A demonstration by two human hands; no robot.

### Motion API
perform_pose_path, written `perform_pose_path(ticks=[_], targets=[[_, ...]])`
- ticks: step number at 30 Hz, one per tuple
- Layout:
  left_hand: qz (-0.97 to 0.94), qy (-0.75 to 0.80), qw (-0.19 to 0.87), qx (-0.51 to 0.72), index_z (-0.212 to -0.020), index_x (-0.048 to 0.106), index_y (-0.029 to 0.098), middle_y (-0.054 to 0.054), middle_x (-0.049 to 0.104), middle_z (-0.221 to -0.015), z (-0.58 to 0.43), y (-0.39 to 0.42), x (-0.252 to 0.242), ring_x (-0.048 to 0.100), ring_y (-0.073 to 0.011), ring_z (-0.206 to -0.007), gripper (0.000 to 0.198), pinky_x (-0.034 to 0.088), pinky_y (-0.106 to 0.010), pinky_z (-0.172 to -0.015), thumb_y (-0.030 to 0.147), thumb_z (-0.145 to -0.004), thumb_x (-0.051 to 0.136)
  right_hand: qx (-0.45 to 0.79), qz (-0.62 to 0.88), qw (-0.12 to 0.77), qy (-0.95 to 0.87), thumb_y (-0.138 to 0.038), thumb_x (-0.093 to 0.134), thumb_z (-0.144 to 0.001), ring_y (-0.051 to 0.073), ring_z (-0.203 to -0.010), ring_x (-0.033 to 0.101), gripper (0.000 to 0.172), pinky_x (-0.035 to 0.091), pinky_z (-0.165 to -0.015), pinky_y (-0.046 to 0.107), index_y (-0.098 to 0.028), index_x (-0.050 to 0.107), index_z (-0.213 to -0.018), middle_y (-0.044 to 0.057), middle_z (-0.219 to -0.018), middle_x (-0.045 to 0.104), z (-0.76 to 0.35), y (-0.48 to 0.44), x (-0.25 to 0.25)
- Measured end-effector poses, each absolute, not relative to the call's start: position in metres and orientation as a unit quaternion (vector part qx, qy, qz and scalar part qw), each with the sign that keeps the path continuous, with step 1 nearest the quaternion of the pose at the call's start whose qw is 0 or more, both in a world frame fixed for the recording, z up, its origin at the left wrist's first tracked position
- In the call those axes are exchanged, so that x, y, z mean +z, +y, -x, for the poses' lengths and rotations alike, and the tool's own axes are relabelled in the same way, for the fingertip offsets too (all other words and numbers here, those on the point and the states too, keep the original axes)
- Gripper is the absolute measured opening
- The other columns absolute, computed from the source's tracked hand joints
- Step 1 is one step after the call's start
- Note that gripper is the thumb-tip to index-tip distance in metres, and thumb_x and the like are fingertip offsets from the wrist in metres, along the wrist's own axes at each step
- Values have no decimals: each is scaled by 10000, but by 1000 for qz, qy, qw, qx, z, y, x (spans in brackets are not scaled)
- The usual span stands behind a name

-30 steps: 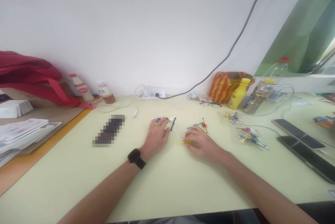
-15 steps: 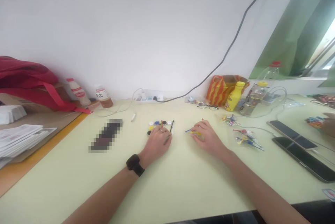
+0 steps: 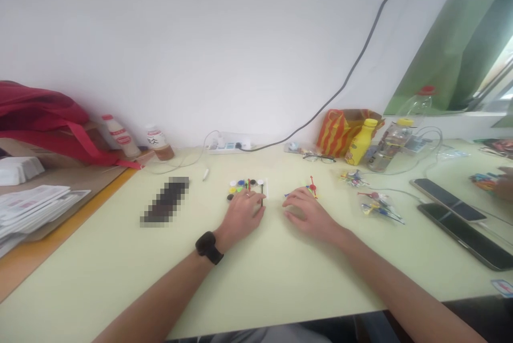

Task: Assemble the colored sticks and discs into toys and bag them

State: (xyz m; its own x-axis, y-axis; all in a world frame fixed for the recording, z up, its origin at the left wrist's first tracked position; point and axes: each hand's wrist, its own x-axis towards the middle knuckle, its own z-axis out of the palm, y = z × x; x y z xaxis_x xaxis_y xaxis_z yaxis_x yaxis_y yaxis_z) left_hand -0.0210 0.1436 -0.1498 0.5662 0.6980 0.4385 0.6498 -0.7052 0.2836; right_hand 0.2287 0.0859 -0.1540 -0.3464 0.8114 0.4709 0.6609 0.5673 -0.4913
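Right hand (image 3: pixel 306 213) has slid nearer, loosely curled, grasp unclear; left hand (image 3: pixel 242 215) lies flat, released, by paint pots (image 3: pixel 240 185) on tabletop (image 3: pixel 280 279).

Both hands (image 3: pixel 240 215) rest beside small coloured pieces (image 3: pixel 242 185).

Open tabletop (image 3: pixel 260 284) is left along the near edge. Ahead, passage is narrowed by small coloured pots (image 3: pixel 239 187) and coloured sticks (image 3: pixel 311 188). To the right, the way is blocked by plastic bags (image 3: pixel 379 207) and two phones (image 3: pixel 465 233)
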Motion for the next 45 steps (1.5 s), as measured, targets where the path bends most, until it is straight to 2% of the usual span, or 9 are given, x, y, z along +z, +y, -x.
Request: perform_pose_path(ticks=[4, 8, 15, 21, 26, 30, 33, 37, 45], targets=[[-883, 390, -3, 261, -1202, 673, 201, -111, 676, -1115, 21, 141, -147, 551, -319, -1062, 260, 474, -504, -966, 289, -972, 590, 105, 452, 353, -813, -215, 643, -939, 290, -1142, 551, 167, 510, -996, 499, -237, 701, -1094, 102, -1096, 684, -228, 86, -155], [-893, 377, -6, 246, -1072, 712, 227, -100, 655, -1086, 20, 138, -142, 527, -300, -1017, 250, 469, -495, -938, 313, -1038, 480, 105, 448, 351, -815, -219, 647, -940, 293, -1138, 557, 157, 518, -982, 495, -245, 699, -1086, 100, -1093, 682, -226, 84, -153], [-901, 366, -10, 235, -1243, 702, 276, -107, 654, -1188, 21, 142, -146, 511, -298, -1023, 444, 469, -502, -908, 84, -995, 389, 102, 453, 339, -818, -210, 633, -946, 290, -1135, 561, 144, 515, -985, 499, -242, 695, -1072, 103, -1096, 683, -226, 83, -150], [-929, 301, 1, 214, -992, 754, 281, -83, 686, -1148, 25, 146, -140, 532, -287, -1030, 314, 459, -488, -931, 137, -1009, 475, 104, 453, 341, -817, -220, 635, -948, 285, -1128, 564, 111, 514, -985, 488, -235, 699, -1038, 101, -1084, 683, -227, 83, -151], [-924, 297, -19, 240, -1050, 682, 275, -67, 700, -1019, 24, 143, -129, 552, -271, -1015, 284, 440, -468, -976, 190, -1060, 411, 107, 457, 333, -818, -202, 640, -940, 277, -1115, 580, 103, 518, -975, 477, -235, 697, -1020, 94, -1066, 689, -227, 83, -150], [-872, 392, 4, 292, -1089, 616, 246, -60, 662, -914, 28, 146, -126, 585, -246, -880, 263, 461, -389, -817, 282, -1091, 355, 99, 455, 332, -820, -188, 640, -933, 283, -1117, 590, 118, 524, -961, 480, -234, 697, -1025, 99, -1076, 692, -229, 84, -150], [-843, 434, 58, 312, -1088, 580, 234, -46, 628, -906, 37, 153, -127, 585, -221, -796, 263, 447, -348, -717, 249, -1088, 317, 106, 455, 329, -820, -191, 624, -943, 281, -1092, 596, 109, 529, -938, 474, -230, 693, -1017, 97, -1070, 690, -230, 84, -151], [-831, 441, 84, 328, -1140, 588, 209, -65, 616, -956, 46, 165, -132, 604, -230, -862, 286, 477, -371, -779, 150, -1040, 326, 110, 456, 323, -822, -198, 609, -953, 274, -1063, 603, 90, 527, -922, 463, -230, 684, -993, 91, -1059, 691, -231, 84, -150], [-827, 457, 62, 322, -1074, 702, 187, -84, 682, -932, 49, 179, -141, 642, -257, -913, 290, 501, -399, -826, 176, -1008, 419, 114, 458, 323, -820, -197, 600, -956, 269, -1038, 605, 82, 523, -909, 459, -224, 676, -975, 90, -1049, 693, -232, 83, -147]])
